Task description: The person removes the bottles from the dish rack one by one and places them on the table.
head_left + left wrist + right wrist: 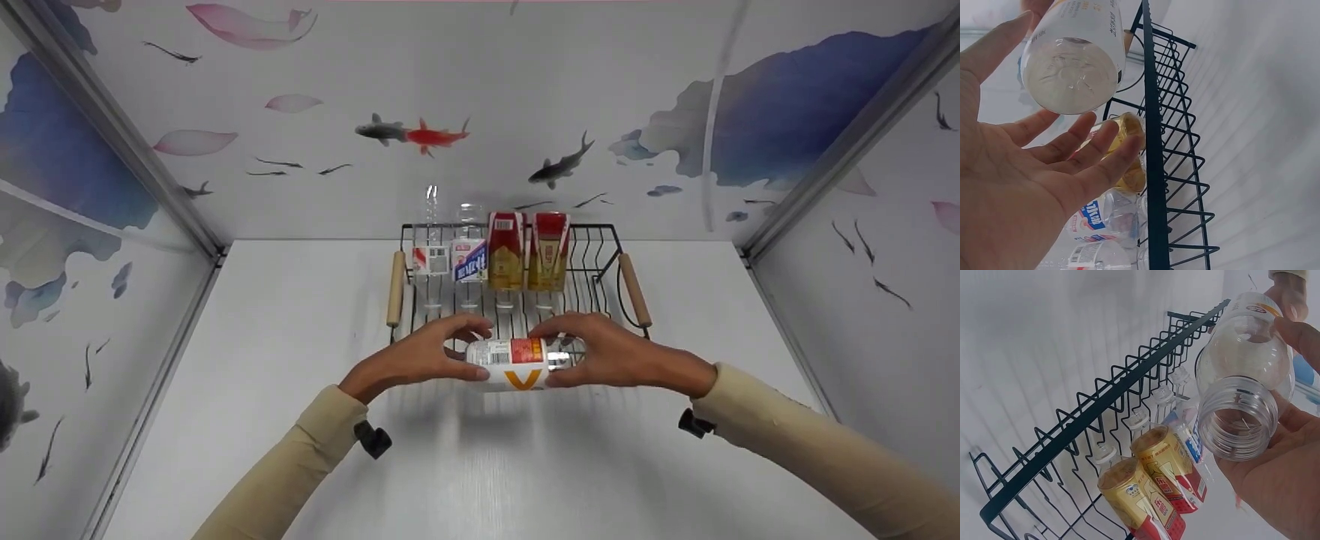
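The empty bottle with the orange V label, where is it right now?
In the head view the bottle lies sideways between left hand and right hand, just before the wire rack.

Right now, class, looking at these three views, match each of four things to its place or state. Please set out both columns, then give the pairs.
Things:
1. capless bottle
2. two gold and red cans
3. clear bottle with blue label
4. wooden handles

Places or states:
A. on the left and right ends of the wire rack
B. held sideways between the left hand and the right hand
C. side by side in the rack
D. in the rack, just left of the cans

Pairs: 1-B, 2-C, 3-D, 4-A
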Demonstrator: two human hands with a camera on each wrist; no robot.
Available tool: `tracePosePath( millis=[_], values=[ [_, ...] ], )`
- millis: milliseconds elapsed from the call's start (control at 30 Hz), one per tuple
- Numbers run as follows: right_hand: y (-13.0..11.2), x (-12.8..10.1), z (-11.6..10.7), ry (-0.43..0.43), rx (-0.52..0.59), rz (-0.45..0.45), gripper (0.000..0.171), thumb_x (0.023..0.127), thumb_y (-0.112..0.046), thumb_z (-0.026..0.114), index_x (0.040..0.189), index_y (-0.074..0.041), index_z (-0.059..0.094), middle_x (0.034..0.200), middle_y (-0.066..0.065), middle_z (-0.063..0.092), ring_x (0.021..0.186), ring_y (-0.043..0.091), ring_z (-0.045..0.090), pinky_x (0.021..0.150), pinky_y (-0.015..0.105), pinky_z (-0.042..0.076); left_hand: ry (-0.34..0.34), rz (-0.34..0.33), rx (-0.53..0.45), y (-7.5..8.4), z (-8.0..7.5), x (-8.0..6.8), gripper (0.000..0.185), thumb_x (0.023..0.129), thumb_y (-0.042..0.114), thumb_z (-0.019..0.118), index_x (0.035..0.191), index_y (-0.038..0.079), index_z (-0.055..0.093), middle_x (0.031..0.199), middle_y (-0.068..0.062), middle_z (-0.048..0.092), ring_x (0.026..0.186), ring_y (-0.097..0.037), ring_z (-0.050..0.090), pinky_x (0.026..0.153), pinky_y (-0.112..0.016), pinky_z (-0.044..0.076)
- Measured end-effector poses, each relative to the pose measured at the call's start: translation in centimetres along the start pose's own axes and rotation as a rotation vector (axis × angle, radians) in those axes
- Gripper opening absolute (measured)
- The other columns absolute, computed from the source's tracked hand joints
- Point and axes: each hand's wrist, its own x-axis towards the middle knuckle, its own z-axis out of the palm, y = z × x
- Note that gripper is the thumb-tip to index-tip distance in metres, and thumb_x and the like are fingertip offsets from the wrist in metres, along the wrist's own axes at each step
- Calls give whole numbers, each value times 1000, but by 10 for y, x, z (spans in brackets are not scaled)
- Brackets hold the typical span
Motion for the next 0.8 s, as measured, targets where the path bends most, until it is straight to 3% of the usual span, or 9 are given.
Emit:
tracePosePath(
  millis=[267, 500, 667, 800],
  values=[
    [-4, -2, 0, 2, 22, 0, 61, 91, -30, 92, 146, -11, 70, 135, 1, 72, 119, 31, 66, 101, 49, 59, -22, 6, -6, -6, 3, 5, 76, 92, 36, 89, 156, 13, 57, 154, -7, 58, 142, -28, 53, 116, -50, 53],
    [-3, 0, 2, 10, 34, -57, 55, 92, -28, 92, 141, -14, 72, 131, -1, 71, 118, 28, 65, 97, 50, 61, -48, 24, -14, -8, 6, 10, 73, 92, 35, 89, 154, 14, 58, 158, -12, 56, 144, -28, 52, 116, -49, 52],
    [-3, 2, 4, 2, 33, -73, 54, 93, -29, 91, 141, -15, 72, 131, 0, 71, 120, 29, 65, 98, 52, 61, -43, 6, 25, -7, 9, 12, 70, 91, 39, 90, 151, 17, 60, 149, -1, 61, 138, -25, 55, 115, -46, 52],
    [-5, 3, 5, -3, 21, -76, 55, 92, -28, 92, 142, -15, 72, 131, -1, 71, 121, 28, 65, 100, 51, 59, -44, 4, 51, -4, 11, 13, 69, 90, 39, 90, 149, 16, 61, 143, -1, 62, 132, -25, 56, 112, -44, 53]
  ],
)
